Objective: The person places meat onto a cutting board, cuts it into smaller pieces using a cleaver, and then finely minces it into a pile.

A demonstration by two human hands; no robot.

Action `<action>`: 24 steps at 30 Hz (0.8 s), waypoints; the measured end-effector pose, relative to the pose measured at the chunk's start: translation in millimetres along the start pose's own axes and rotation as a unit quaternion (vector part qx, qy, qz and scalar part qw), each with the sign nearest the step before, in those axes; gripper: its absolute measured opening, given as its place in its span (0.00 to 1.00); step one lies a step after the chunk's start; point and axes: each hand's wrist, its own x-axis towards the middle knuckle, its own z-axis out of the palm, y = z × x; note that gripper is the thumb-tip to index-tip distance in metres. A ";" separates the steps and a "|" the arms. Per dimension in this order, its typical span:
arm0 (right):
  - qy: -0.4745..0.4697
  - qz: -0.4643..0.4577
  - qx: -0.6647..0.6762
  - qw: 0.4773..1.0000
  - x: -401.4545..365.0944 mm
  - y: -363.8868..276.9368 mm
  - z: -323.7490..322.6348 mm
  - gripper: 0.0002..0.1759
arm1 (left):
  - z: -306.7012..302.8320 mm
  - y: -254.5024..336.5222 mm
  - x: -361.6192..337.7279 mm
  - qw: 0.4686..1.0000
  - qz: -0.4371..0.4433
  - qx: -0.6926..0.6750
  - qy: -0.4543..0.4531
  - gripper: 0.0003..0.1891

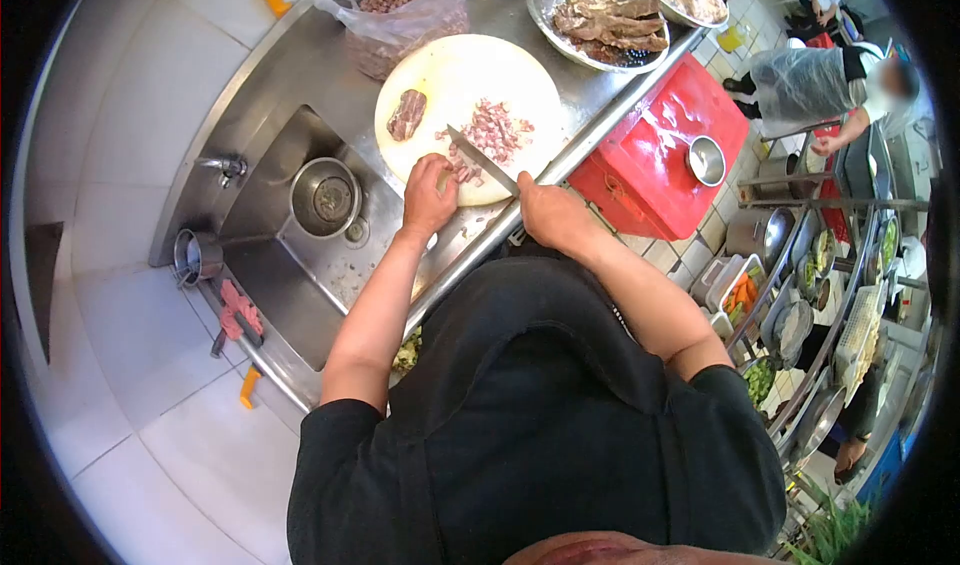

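Observation:
A round, pale cutting board [463,75] lies on the steel counter. My right hand [553,215] grips the handle of a kitchen knife [487,165], its blade pointing up and left across the board. My left hand [430,197] is at the board's near-left edge with fingers curled down on the cut meat [464,169] beside the blade; what lies under the fingers is partly hidden. Small diced meat [495,131] is heaped just beyond the knife. A larger dark red meat piece [406,115] rests at the board's left, apart from both hands.
Behind the board stand a plastic bag of cut meat [400,30] and a steel bowl [540,10] of large meat pieces. A sink [300,155] with a metal pot [325,197] is at left. At right are a red container [665,145], laden racks and a person in a clear apron [800,85].

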 end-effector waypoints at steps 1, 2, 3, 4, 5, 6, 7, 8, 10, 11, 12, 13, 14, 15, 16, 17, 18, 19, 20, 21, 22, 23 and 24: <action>-0.003 -0.002 -0.002 1.000 -0.4 -2.9 -2.9 0.11 | 0.5 -1.1 -2.7 1.000 -0.003 0.000 0.002 0.10; 0.012 -0.002 0.007 1.000 -2.1 -7.0 -4.9 0.11 | -0.1 -1.0 -4.4 1.000 -0.012 -0.003 -0.002 0.10; 0.029 -0.003 0.015 0.999 -1.7 -10.6 -9.8 0.11 | -0.3 -0.9 -1.8 1.000 -0.019 -0.005 -0.005 0.10; 0.029 -0.004 0.013 0.999 -3.6 -15.9 -15.5 0.11 | -0.3 -1.3 -0.8 1.000 -0.019 -0.005 -0.003 0.10; 0.045 -0.017 0.027 0.999 -7.4 -22.4 -20.1 0.11 | -0.2 -2.5 -1.8 1.000 -0.008 -0.005 0.011 0.10; 0.060 -0.029 0.040 0.997 -9.7 -26.2 -21.5 0.11 | -0.3 -3.4 -3.7 1.000 0.003 -0.005 0.025 0.10; 0.059 -0.030 0.040 0.997 -8.2 -25.2 -17.5 0.11 | -0.7 -4.2 -5.0 1.000 0.002 -0.005 0.026 0.10; 0.042 -0.018 0.027 0.999 -4.8 -21.3 -10.5 0.11 | -2.1 -2.5 -4.1 1.000 -0.012 -0.013 0.015 0.10; 0.027 -0.006 0.012 1.000 0.8 -11.1 0.4 0.11 | -3.2 -0.8 -2.8 0.999 -0.023 -0.022 0.005 0.10; 0.020 0.001 0.003 1.000 2.0 -8.2 0.9 0.11 | -4.8 0.0 -3.1 1.000 -0.020 -0.023 0.002 0.11; 0.013 0.005 -0.008 1.000 5.1 -6.3 0.1 0.11 | -5.9 0.1 -1.3 1.000 -0.018 -0.024 0.003 0.11; 0.012 0.003 -0.010 1.000 5.8 -4.9 0.8 0.11 | -6.7 -1.0 -0.5 1.000 -0.020 -0.023 0.005 0.11; 0.023 0.008 0.005 1.000 -0.9 -11.1 -4.5 0.11 | -9.4 1.7 -1.0 1.000 0.003 -0.019 0.005 0.12; 0.037 0.014 0.019 0.999 -4.8 -13.8 -8.4 0.11 | -9.8 3.6 1.9 0.999 0.027 -0.016 0.008 0.12; 0.037 0.014 0.016 0.999 -5.9 -13.3 -8.8 0.11 | -8.5 3.3 5.4 0.999 0.028 -0.018 0.009 0.12; 0.044 0.000 0.020 0.999 -7.8 -13.1 -8.0 0.11 | -8.1 2.1 7.1 0.999 0.023 -0.022 -0.008 0.12; 0.051 -0.013 0.025 0.998 -10.5 -13.5 -6.2 0.11 | -8.3 1.0 7.4 0.999 0.019 -0.025 -0.026 0.12; 0.050 -0.012 0.025 0.998 -13.9 -14.5 -4.2 0.11 | -8.7 0.3 7.5 0.999 0.019 -0.026 -0.026 0.12; 0.053 -0.024 0.022 0.998 -16.8 -15.6 -2.7 0.10 | -9.3 0.3 9.1 0.998 0.008 -0.024 -0.051 0.12; 0.056 -0.036 0.019 0.998 -18.7 -16.7 -1.5 0.10 | -9.4 0.5 11.0 0.997 -0.003 -0.022 -0.075 0.13; 0.055 -0.036 0.019 0.998 -20.3 -18.8 -1.8 0.10 | -8.7 0.6 12.3 0.997 -0.004 -0.023 -0.075 0.13; 0.043 -0.027 0.006 0.999 -22.0 -21.7 -3.0 0.10 | -7.6 0.1 13.2 0.997 0.004 -0.014 -0.075 0.13; 0.030 -0.019 -0.007 0.999 -23.6 -24.0 -3.1 0.10 | -6.6 -0.6 12.9 0.997 0.011 -0.006 -0.075 0.13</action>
